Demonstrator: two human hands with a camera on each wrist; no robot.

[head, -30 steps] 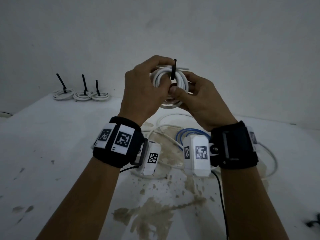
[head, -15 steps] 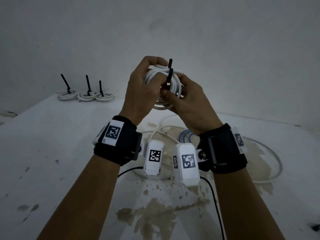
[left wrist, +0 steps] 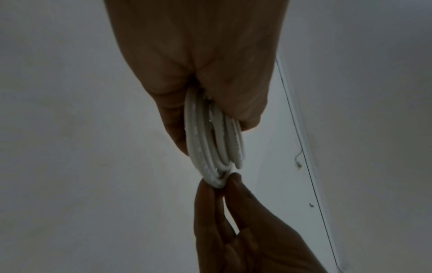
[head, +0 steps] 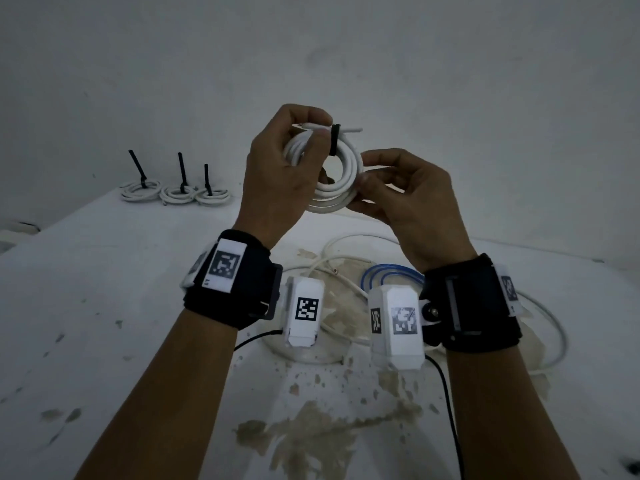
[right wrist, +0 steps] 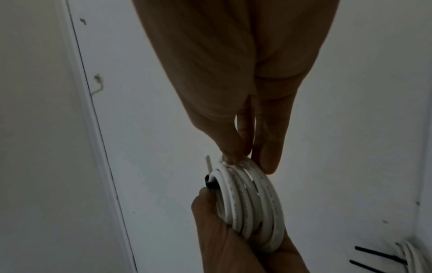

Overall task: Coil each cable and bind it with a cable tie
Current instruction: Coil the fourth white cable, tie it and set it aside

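Far left on the table (head: 104,271): three bound coils (head: 175,194), each with a black tie tail sticking up. Left hand (head: 277,174) raised above the table, fingers and thumb curled round the left side of the white coil (head: 337,181), thumb pressing near the black cable tie (head: 335,140) at the coil's top. Coil held upright, flat face toward the head camera, a loose cable end poking right past the tie. Right hand (head: 401,192) pinching the coil's right rim between fingertips, equally near the coil. Tie apparently cinched, though dim light leaves that unsure. Below on the table, loose white cable (head: 346,268) and a blue cable (head: 391,271) not yet coiled.
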